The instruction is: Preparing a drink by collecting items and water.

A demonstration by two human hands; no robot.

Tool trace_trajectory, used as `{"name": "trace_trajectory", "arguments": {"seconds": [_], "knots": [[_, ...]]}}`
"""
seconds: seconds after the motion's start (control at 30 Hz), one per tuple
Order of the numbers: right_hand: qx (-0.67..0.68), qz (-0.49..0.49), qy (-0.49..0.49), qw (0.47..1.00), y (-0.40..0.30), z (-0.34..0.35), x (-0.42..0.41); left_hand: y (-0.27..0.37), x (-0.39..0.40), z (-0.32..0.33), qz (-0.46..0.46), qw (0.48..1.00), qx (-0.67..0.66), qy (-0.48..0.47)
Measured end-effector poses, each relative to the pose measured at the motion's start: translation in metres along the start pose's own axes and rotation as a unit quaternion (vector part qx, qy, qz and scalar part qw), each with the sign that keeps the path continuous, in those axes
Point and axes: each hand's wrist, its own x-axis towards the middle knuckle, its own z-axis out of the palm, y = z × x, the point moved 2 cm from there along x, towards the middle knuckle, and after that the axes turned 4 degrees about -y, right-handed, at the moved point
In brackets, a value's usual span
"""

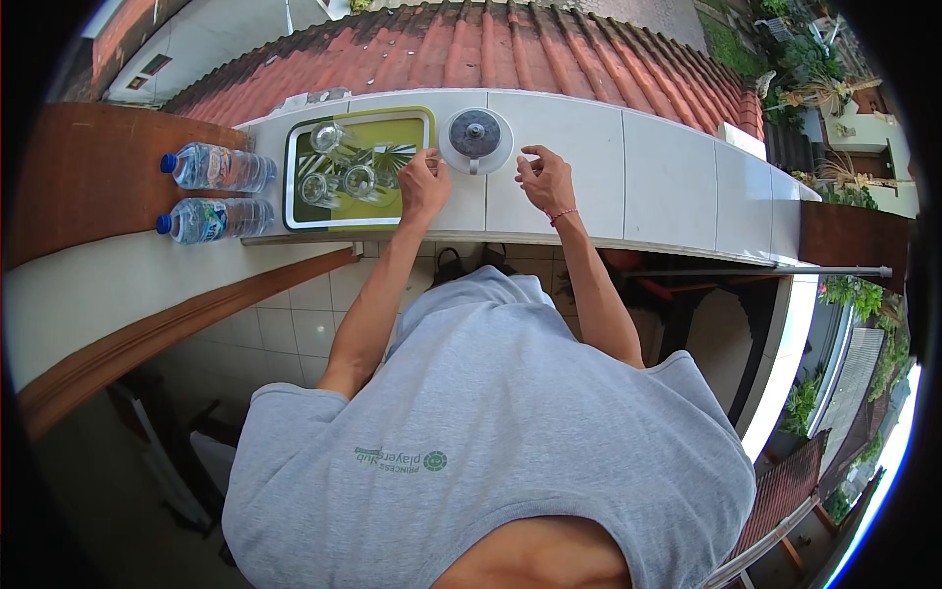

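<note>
A round pot with a dark lid and a central knob [475,131] stands on a white saucer [506,156] on the white-tiled ledge. Its handle points toward me. At the saucer's left rim, my left hand [425,184] has its fingers curled, above the right edge of a green tray [423,124]; whether it grips the rim is not clear. My right hand [546,178] hovers to the right of the saucer, fingers bent and apart, holding nothing. Several clear glass mugs, including one upper mug [330,138] and one lower mug [360,181], are on the leaf-patterned tray.
Two plastic water bottles with blue caps, an upper one [221,168] and a lower one [221,220], lie left of the tray. The tiled ledge [559,132] extends rightward. Beyond its far edge slopes a red tiled roof [471,48]. A metal rail [809,272] runs at right.
</note>
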Motion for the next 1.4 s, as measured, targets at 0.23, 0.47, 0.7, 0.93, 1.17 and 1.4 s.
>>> {"name": "trace_trajectory", "arguments": {"seconds": [0.23, 0.47, 0.7, 0.93, 1.17, 1.4], "knots": [[0.003, 0.062, -0.009, 0.998, 0.011, 0.013, 0.028, 0.000, 0.022, 0.011, -0.008, 0.996, 0.089, 0.001], [0.068, 0.077, -0.030, 0.994, 0.006, 0.018, 0.042, -0.014, 0.046, 0.020, -0.011, 0.994, 0.107, 0.007], [0.066, 0.082, -0.048, 0.993, 0.010, 0.025, 0.046, -0.011, 0.049, 0.022, -0.027, 0.994, 0.106, 0.003], [0.067, 0.080, -0.028, 0.994, 0.008, 0.024, 0.047, -0.019, 0.052, 0.025, -0.053, 0.995, 0.084, -0.025], [0.062, 0.067, -0.028, 0.995, 0.017, 0.022, 0.043, -0.018, 0.045, 0.026, -0.055, 0.995, 0.079, -0.019], [0.069, 0.052, -0.026, 0.996, 0.009, 0.016, 0.035, 0.002, 0.031, 0.015, -0.053, 0.998, 0.017, -0.036]]}}
